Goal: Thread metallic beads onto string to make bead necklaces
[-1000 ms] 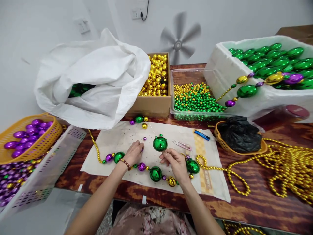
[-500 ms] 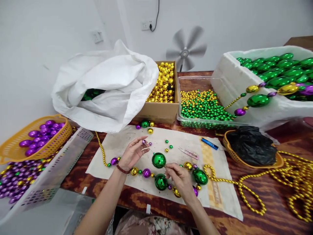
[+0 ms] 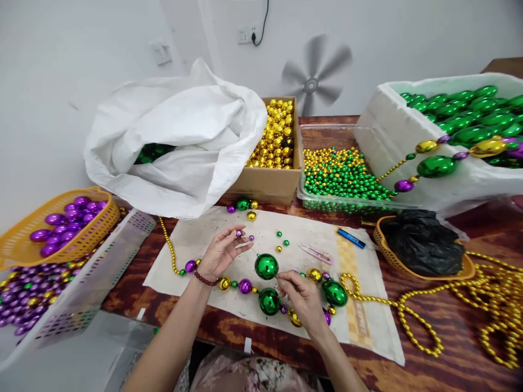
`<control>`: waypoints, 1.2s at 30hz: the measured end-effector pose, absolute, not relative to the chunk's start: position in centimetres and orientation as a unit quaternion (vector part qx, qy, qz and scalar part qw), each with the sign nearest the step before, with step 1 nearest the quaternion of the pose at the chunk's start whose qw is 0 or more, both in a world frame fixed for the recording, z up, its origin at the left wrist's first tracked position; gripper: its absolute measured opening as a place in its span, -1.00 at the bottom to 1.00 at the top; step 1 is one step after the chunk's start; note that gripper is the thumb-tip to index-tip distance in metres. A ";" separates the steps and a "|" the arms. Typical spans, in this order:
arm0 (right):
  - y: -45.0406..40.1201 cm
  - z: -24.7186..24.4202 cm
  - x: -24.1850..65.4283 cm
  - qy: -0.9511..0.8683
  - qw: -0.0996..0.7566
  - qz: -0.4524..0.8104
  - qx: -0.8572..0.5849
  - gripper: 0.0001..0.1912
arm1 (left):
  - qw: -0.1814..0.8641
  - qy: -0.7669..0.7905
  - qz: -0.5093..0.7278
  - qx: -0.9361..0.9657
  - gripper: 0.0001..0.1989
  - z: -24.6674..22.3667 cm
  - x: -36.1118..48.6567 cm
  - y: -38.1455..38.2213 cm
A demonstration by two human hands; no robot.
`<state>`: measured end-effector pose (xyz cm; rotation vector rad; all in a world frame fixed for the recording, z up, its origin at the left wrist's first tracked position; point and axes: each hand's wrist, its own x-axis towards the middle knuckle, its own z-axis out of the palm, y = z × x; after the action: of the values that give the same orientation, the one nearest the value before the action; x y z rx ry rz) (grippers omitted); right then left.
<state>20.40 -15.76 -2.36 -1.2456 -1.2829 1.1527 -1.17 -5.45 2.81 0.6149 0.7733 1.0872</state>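
My left hand point(image 3: 220, 251) pinches a small purple bead point(image 3: 239, 233) at its fingertips, lifted just above the white cloth point(image 3: 368, 283). My right hand point(image 3: 300, 296) pinches a thin needle or thread right beside a big green ball bead point(image 3: 266, 266) that sits on it. Below both hands a half-strung necklace point(image 3: 269, 300) of green, purple and gold beads lies curved across the cloth. A few loose small green and gold beads point(image 3: 281, 241) lie just beyond the hands.
A cardboard box of gold beads point(image 3: 273, 136), a clear tray of small green and gold beads point(image 3: 339, 174), a white box of green ovals point(image 3: 457, 109), a white sack point(image 3: 175, 141) and baskets of purple beads point(image 3: 61, 223) ring the cloth. Gold bead chains point(image 3: 482, 294) pile at right; scissors point(image 3: 315, 253) lie nearby.
My left hand rose from the cloth holding a small purple bead. The green ball and my right hand came lower and nearer to me; the camera view shifted.
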 end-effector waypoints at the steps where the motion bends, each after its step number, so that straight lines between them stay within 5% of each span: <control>1: -15.7 -2.4 20.4 -0.526 0.483 0.475 -0.515 -0.79 | 0.736 0.360 0.495 0.288 -0.73 2.9 -1.2 -5.4; 18: -14.6 -2.4 20.2 -0.559 0.328 0.468 -0.600 -0.75 | 0.550 0.491 0.456 0.498 -0.81 2.5 1.4 -7.0; 29: -11.6 -0.2 18.8 -0.690 0.381 0.355 -0.503 -0.74 | 0.485 0.449 0.470 0.586 -0.85 7.5 2.4 -8.8; 36: -11.4 -1.2 18.7 -0.653 0.403 0.384 -0.514 -0.71 | 0.497 0.530 0.459 0.511 -0.49 3.4 1.0 -3.2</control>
<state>18.75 -11.38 -1.15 -1.2981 -1.6493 0.9703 1.01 -3.19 3.36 1.2363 1.2836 1.1113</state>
